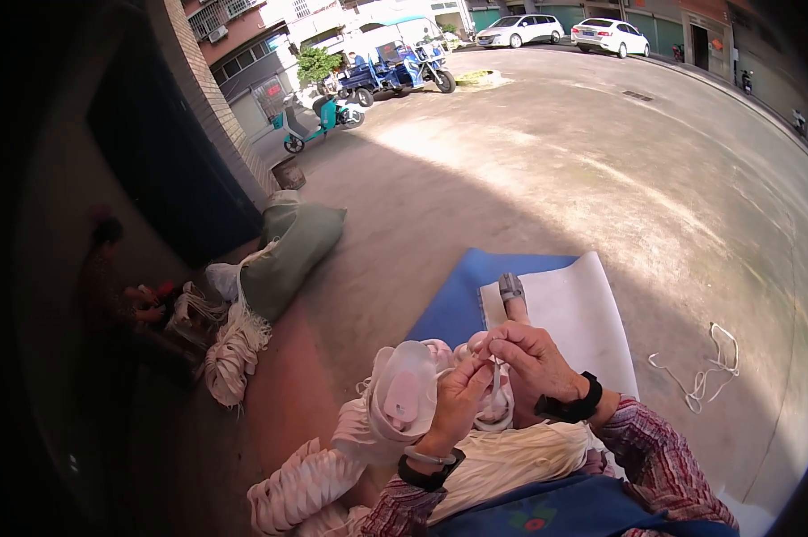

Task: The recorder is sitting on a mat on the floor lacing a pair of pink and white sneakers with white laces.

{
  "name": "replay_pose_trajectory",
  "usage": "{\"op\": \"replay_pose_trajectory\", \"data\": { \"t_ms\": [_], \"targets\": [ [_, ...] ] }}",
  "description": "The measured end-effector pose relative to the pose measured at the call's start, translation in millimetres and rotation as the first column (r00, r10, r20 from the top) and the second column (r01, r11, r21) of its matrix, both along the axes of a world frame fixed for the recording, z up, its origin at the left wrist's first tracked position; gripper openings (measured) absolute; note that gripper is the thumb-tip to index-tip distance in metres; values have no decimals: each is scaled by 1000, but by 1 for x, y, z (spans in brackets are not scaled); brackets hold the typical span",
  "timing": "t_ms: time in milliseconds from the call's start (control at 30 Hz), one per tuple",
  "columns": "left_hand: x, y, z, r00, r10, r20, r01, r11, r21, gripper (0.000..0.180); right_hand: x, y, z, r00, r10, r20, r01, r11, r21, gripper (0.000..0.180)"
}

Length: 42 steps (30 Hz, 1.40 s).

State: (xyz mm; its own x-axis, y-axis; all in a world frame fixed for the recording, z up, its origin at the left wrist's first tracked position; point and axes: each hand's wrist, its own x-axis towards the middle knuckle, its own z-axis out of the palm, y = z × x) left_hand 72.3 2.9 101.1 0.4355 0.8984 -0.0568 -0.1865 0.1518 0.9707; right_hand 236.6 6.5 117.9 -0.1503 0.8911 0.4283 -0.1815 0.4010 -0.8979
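Above my lap, my left hand (459, 394) and my right hand (536, 358) meet with their fingertips pinched together. A thin white strip (496, 380) hangs down from between the fingers. Just left of my left hand stands a pale, rounded shoe-like piece (382, 371) with a pink sole-shaped insert (405, 394). Similar pale pieces sit behind and under my hands, partly hidden by them. Across my lap lies a bundle of cream strips (511, 458). Both wrists carry dark bands.
A stack of folded whitish pieces (301, 483) leans at lower left. White and blue sheets (587, 313) lie ahead, a loose white cord (701, 371) to the right. Green sack (301, 251), strip bundles (234, 353) and a seated person are at left. Scooter, tricycle and cars stand farther off.
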Motion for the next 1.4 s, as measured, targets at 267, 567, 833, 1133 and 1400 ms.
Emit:
{"op": "replay_pose_trajectory", "data": {
  "t_ms": [267,567,833,1133,1400],
  "targets": [
    [-89,-8,51,851,488,-194,-371,820,436,11,92,-11,40,961,-233,-148,187,944,-270,21],
    [-277,-69,156,4,931,366,-883,-168,438,17,334,-58,42,260,-916,-307,958,284,-39,31],
    [-301,-69,175,554,618,557,-832,429,352,13,282,-38,58,365,-899,-240,927,376,2,29],
    [-218,-28,238,822,434,370,-569,594,569,17,240,-37,124,410,-912,-6,873,390,293,31],
    [-68,3,278,966,6,260,-177,746,642,17,61,-23,220,866,-498,34,359,670,650,23]
  ]
}}
